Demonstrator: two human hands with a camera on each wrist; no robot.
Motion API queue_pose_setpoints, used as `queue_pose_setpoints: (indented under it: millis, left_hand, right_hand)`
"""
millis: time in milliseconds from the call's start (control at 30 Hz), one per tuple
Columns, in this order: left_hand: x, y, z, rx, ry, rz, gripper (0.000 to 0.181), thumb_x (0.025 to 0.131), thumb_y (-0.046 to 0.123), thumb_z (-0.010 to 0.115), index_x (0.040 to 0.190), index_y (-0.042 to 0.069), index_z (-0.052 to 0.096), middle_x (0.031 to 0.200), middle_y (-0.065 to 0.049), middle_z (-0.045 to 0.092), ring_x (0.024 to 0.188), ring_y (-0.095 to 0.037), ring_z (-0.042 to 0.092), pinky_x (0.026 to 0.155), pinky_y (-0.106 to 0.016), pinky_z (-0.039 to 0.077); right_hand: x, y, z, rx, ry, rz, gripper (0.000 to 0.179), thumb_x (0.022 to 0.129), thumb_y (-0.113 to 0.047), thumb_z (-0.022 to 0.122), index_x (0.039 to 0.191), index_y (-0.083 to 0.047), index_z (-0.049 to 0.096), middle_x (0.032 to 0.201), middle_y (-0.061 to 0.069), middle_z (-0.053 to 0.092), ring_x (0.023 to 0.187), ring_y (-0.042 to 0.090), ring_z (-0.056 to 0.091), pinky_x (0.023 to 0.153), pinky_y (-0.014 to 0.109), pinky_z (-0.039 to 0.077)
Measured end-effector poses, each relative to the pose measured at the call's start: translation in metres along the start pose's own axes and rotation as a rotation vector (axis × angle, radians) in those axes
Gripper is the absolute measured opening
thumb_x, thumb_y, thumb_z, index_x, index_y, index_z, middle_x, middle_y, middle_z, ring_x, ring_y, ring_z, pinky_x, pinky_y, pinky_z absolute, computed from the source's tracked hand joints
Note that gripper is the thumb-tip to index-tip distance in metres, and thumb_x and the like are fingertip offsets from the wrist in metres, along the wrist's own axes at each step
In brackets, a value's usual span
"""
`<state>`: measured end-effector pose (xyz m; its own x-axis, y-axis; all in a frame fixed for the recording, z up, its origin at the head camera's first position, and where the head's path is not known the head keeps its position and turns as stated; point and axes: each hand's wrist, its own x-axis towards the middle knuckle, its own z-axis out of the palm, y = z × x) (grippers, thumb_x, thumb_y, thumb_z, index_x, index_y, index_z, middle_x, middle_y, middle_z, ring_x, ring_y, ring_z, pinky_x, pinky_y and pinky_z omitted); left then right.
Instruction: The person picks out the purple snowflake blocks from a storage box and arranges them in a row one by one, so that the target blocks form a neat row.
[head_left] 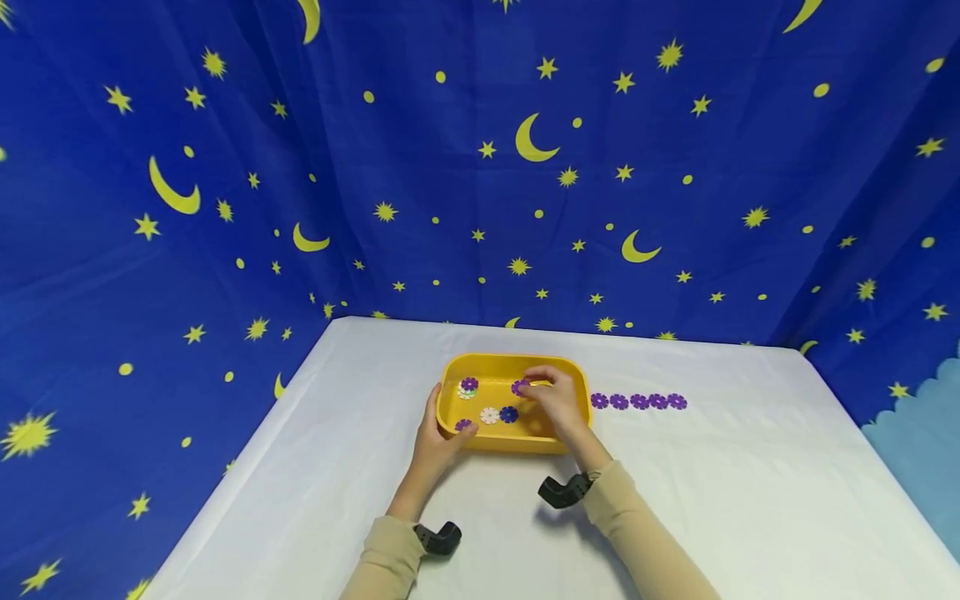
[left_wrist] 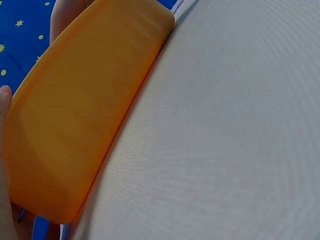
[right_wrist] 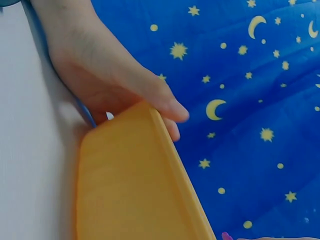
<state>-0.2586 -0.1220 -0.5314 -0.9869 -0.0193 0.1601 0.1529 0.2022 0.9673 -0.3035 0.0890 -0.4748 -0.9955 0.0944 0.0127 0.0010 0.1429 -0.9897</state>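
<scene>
A yellow plastic tray (head_left: 498, 444) stands on the table, several flower-shaped discs inside it. My left hand (head_left: 438, 442) grips its left end, thumb over the near rim, fingers along the outer side; the right wrist view also shows this left hand (right_wrist: 110, 75) around the tray's corner. Over the tray's right part, my right hand (head_left: 553, 400) pinches a purple flower disc (head_left: 519, 388) between thumb and fingertips. Lying in the tray are a white disc (head_left: 489, 416), a dark blue disc (head_left: 509, 414), a purple disc (head_left: 469, 383) over pale ones, and another purple disc (head_left: 463, 424) by the left thumb.
Right of the tray, several purple flower discs (head_left: 640, 402) form a row on the white-covered table (head_left: 750, 483). A blue curtain (head_left: 450, 167) with yellow stars and moons hangs behind and at the sides. Each wrist wears a black camera mount (head_left: 441, 539).
</scene>
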Motion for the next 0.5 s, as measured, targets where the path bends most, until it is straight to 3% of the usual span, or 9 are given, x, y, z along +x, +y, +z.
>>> queue_pose_setpoints:
  millis: [233, 500]
  left_hand:
    - [0.000, -0.001, 0.001, -0.003, 0.008, 0.009, 0.098, 0.077, 0.025, 0.078, 0.153, 0.018, 0.017, 0.157, -0.014, 0.027, 0.141, -0.035, 0.033, 0.118, -0.049, 0.026]
    - [0.001, 0.000, 0.000, -0.045, -0.015, 0.007, 0.097, 0.079, 0.019, 0.077, 0.153, 0.017, 0.016, 0.156, -0.015, 0.027, 0.139, -0.034, 0.036, 0.116, -0.046, 0.030]
  right_hand:
    - [0.002, -0.001, -0.028, 0.058, 0.055, -0.002, 0.032, 0.081, 0.004, 0.066, 0.111, 0.013, 0.060, 0.105, 0.020, 0.066, 0.072, 0.001, 0.060, 0.067, 0.013, 0.055]
    - [0.002, -0.009, -0.059, 0.076, 0.127, 0.031, 0.033, 0.084, -0.001, 0.065, 0.115, 0.008, 0.059, 0.091, -0.004, 0.064, 0.069, -0.002, 0.061, 0.065, 0.011, 0.053]
